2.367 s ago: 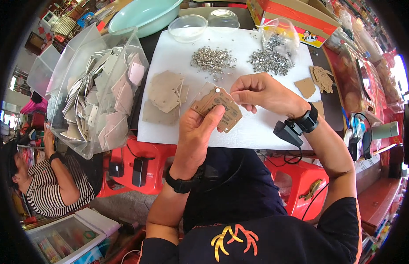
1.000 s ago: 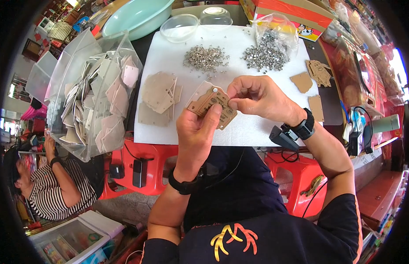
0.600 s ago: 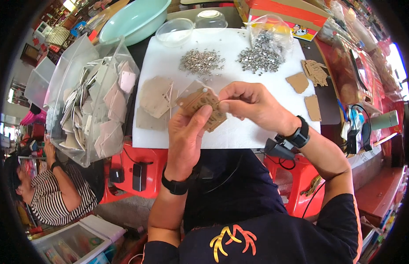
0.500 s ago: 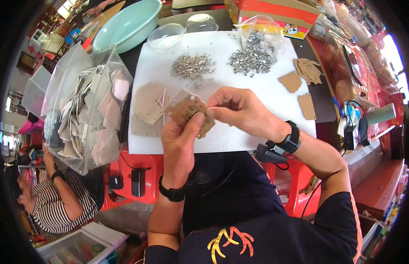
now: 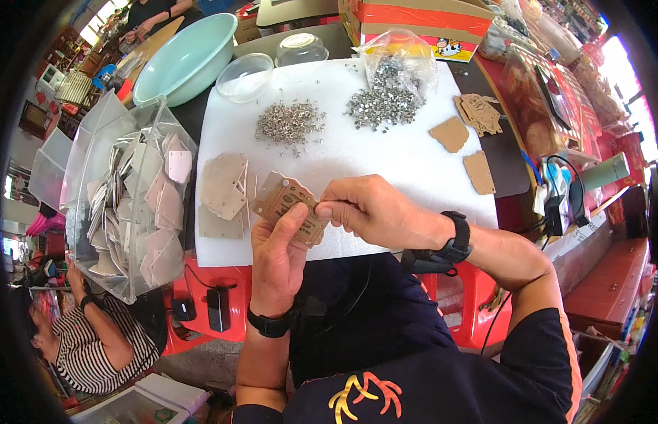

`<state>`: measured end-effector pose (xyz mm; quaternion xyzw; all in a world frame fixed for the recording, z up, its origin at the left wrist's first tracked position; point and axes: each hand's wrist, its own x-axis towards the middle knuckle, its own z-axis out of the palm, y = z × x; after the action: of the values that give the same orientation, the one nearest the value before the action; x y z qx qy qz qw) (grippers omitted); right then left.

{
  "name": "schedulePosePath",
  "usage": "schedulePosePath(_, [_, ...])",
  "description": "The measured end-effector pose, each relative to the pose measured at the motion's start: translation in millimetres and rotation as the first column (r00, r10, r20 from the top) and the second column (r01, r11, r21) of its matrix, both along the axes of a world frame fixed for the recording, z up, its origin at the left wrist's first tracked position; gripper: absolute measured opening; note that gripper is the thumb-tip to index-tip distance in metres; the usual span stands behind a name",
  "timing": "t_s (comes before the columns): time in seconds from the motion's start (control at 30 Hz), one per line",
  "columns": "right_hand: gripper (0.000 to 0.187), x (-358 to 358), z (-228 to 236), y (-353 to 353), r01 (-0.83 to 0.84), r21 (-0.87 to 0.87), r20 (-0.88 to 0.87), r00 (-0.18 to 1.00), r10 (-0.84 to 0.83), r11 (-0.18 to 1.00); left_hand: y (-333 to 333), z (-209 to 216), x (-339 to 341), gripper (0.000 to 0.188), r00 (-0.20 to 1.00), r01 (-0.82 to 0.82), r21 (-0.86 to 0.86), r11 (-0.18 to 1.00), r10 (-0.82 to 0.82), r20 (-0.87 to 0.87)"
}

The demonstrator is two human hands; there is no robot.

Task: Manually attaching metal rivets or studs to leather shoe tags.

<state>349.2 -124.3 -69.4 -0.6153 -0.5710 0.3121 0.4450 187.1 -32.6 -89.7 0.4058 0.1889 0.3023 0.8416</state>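
Observation:
My left hand (image 5: 278, 258) grips a small stack of brown cardboard pieces (image 5: 281, 201) with dark print and scalloped edges, its thumb lying across the top. At the stack's right edge, my right hand (image 5: 375, 212) pinches thumb and forefinger together; whatever is between the tips is hidden. Just left of the stack, grey cardboard pieces (image 5: 223, 187) lie piled on a white foam sheet (image 5: 428, 191). Beyond my hands are two heaps of small shiny metal fittings, a paler heap (image 5: 290, 125) and a silver heap (image 5: 382, 106) that spills from a clear plastic bag (image 5: 406, 60).
A clear bin (image 5: 134, 240) full of grey pieces stands at left, near a pale green basin (image 5: 187, 60) and clear bowls (image 5: 245, 78). More brown pieces (image 5: 479, 113) lie at right. A carton (image 5: 414, 25) stands behind. A person in a striped shirt (image 5: 102, 336) sits at left.
The view has shifted, so the table sits lower and further left. The stack stays in my left hand, slightly turned, and my right fingertips remain at its right edge.

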Motion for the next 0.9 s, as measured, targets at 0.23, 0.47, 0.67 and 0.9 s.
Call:
schedulePosePath(0.23, [0.023, 44.6, 15.7, 3.6, 0.074, -0.162, 0.052, 0.996, -0.066, 0.984, -0.1, -13.5, 7.3, 0.023, 0.99, -0.083, 0.187, 0.979, 0.103, -0.095])
schedulePosePath(0.47, [0.012, 122.0, 9.3, 9.5, 0.255, -0.075, 0.498, 0.847, -0.185, 0.964, 5.4, -17.0, 6.5, 0.025, 0.993, -0.064, 0.195, 0.979, 0.082, -0.087])
schedulePosePath(0.67, [0.013, 109.9, -3.5, 19.0, 0.29, -0.026, 0.679, 0.707, -0.196, 0.957, 3.6, -15.5, 8.3, 0.025, 0.992, -0.069, 0.163, 0.984, 0.085, -0.097])
schedulePosePath(0.9, [0.018, 110.6, -5.7, 27.4, 0.366, -0.113, 0.747, 0.644, -0.164, 0.924, 4.6, -10.4, 7.0, 0.025, 0.99, -0.05, 0.177, 0.983, 0.073, -0.125])
